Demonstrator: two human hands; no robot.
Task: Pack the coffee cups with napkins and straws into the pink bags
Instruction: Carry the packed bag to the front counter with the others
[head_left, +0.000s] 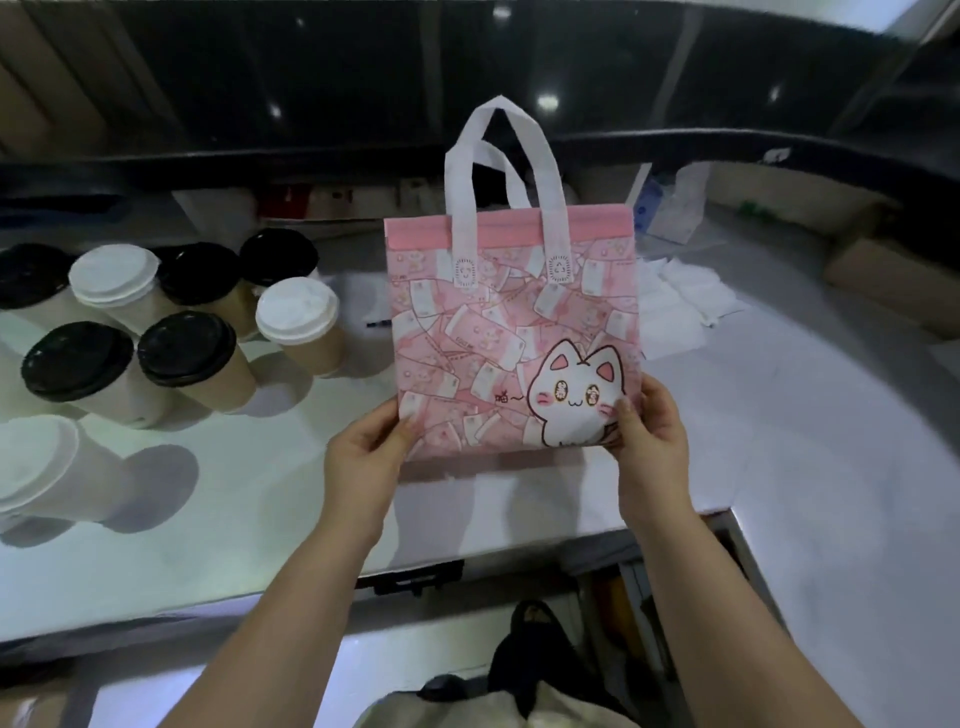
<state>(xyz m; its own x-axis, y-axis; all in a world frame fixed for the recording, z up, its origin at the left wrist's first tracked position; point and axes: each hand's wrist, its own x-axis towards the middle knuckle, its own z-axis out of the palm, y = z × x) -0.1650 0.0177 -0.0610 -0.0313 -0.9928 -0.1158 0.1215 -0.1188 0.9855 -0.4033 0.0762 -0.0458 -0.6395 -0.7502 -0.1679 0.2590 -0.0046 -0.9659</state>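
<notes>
bag: pink bag (488, 343) was upright at frame centre, flat, front with the cat print (576, 402) facing the camera
bag top: closed as far as showed; white handles (501, 171) stood up at 12 o'clock
bag base: low over the desk (249, 499); cannot tell if it touched
left grip (363, 457): closed on the bag's lower left corner, at 7 o'clock of the bag, thumb on the front face
right grip (649, 436): closed on the bag's lower right corner, at 5 o'clock, thumb on the cat print
cups: group of lidded coffee cups (156, 322) stood on the desk at 9 o'clock of the bag, some lids black, some white
nearest cup: white-lidded brown cup (301, 325) was near the bag's left edge, apart from it
far cup: white cup (47, 467) was at 8 o'clock, by the frame's left edge
napkins: white napkins (680, 296) lay on the desk at 2 o'clock, partly hidden by the bag
</notes>
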